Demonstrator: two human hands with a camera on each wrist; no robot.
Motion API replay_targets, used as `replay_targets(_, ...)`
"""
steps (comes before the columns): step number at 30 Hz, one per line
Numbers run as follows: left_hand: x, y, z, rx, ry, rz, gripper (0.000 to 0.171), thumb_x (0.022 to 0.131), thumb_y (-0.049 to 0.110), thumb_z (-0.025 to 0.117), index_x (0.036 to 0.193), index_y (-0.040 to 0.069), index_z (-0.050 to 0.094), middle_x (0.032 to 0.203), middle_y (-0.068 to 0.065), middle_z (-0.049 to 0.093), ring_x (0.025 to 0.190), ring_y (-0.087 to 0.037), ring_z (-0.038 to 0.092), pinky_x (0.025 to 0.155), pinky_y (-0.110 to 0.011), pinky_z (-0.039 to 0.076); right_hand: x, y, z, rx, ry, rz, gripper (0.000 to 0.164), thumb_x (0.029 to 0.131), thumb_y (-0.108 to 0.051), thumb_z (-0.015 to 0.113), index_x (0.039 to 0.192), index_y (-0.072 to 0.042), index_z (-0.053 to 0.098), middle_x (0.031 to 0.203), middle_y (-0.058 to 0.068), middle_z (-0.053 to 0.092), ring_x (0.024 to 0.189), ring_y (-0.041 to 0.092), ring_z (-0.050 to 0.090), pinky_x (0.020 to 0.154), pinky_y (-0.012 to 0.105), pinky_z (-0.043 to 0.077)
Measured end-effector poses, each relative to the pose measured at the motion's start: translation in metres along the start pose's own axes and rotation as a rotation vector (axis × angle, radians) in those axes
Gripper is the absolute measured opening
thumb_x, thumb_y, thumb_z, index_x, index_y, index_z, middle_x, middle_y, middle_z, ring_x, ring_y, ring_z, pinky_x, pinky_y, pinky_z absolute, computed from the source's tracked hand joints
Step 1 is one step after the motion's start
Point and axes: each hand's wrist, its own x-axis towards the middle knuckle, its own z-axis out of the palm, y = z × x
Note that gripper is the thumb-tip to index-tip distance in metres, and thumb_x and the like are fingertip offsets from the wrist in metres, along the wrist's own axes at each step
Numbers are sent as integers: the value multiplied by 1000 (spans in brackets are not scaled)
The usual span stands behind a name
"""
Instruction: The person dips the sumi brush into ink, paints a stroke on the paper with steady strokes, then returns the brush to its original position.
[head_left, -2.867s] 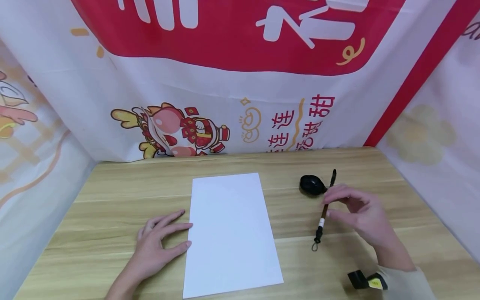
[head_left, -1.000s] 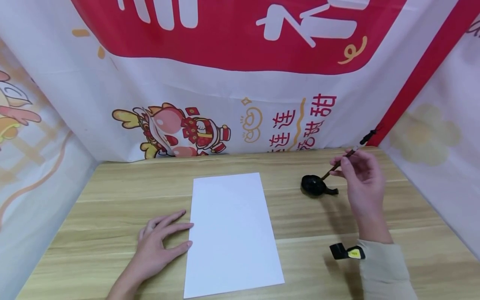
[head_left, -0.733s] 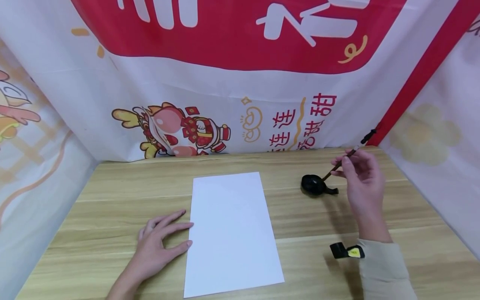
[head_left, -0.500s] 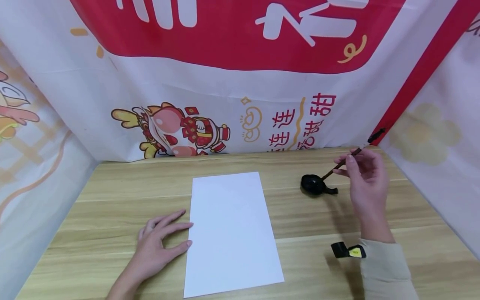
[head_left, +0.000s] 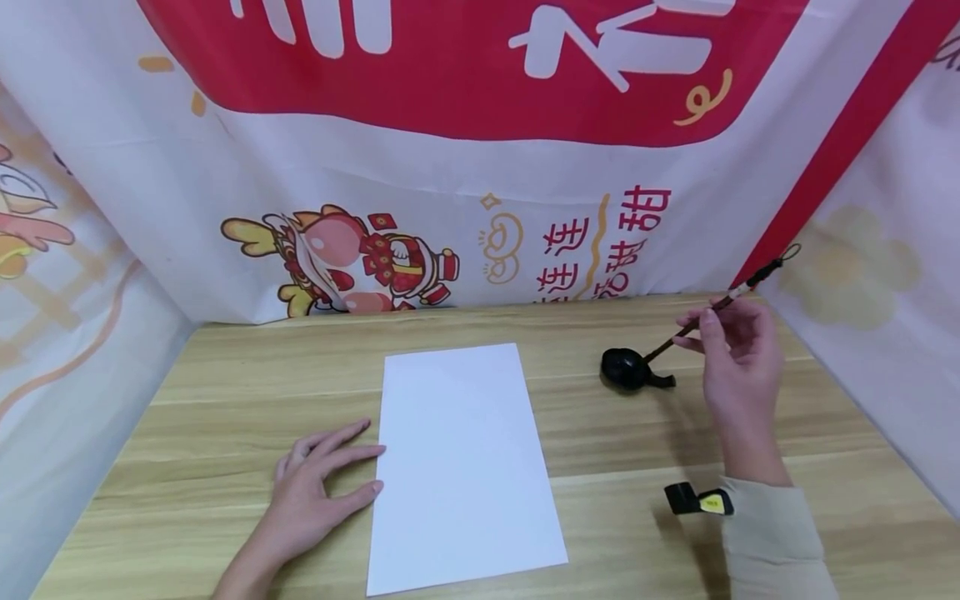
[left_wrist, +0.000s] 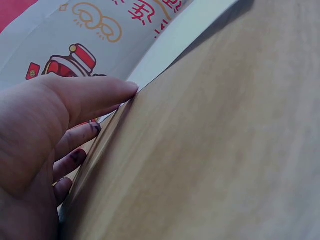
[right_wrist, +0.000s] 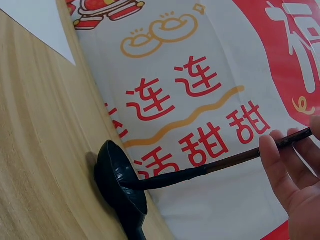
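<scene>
My right hand (head_left: 742, 367) pinches a calligraphy brush (right_wrist: 235, 160) by its brown handle, held at a slant with the looped end up to the right. The dark bristle end dips inside a small black ink dish (right_wrist: 112, 182) that has a short curved handle. Over on the left, my left hand (head_left: 307, 500) lies on the table with fingers spread, thumb and fingertips at the left edge of a white sheet of paper (head_left: 461, 467). In the left wrist view, dark smudges mark some of its fingertips (left_wrist: 77, 156).
The wooden table (head_left: 225, 383) is bounded at the back and sides by printed cloth (head_left: 450, 183) in white and red. A black wrist mount (head_left: 697, 500) with a yellow label sits on the right sleeve (head_left: 776, 533).
The right hand turned the brush from loop-end down to bristles in the ink dish, then shifted slightly right, tilting its upper end lower. The left hand and paper have stayed put.
</scene>
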Motion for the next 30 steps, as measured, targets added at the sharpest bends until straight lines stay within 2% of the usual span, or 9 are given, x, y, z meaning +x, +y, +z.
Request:
replay_targets(5, 0, 0, -1, 0, -5, -8, 40, 89, 35, 89, 127, 36, 78, 161, 2, 58, 137, -25, 40, 105, -59, 20, 1, 3, -1, 6, 13, 10, 24, 104, -1, 64, 126, 6, 57, 109, 16, 69, 95, 23, 76, 75, 28, 66)
replay_targets(12, 0, 0, -1, 2, -2, -5, 40, 88, 35, 90, 127, 36, 79, 161, 2, 58, 137, -24, 40, 105, -59, 20, 0, 10, -2, -27, 11, 64, 19, 106, -6, 63, 125, -6, 59, 112, 13, 69, 99, 22, 76, 80, 28, 66)
replay_targets(18, 0, 1, -1, 2, -2, -5, 40, 88, 34, 90, 127, 36, 78, 161, 3, 58, 137, -23, 40, 103, -56, 20, -2, 13, -1, 18, -9, 42, 20, 107, -5, 61, 126, -2, 54, 111, 14, 70, 98, 24, 76, 81, 30, 66)
replay_targets(30, 1, 0, 1, 32, 9, -7, 39, 91, 35, 87, 129, 34, 78, 160, 3, 59, 136, -24, 41, 103, -57, 22, -5, 17, 5, 32, -50, 22, 17, 108, -6, 58, 124, -7, 56, 111, 13, 69, 99, 19, 76, 82, 31, 67)
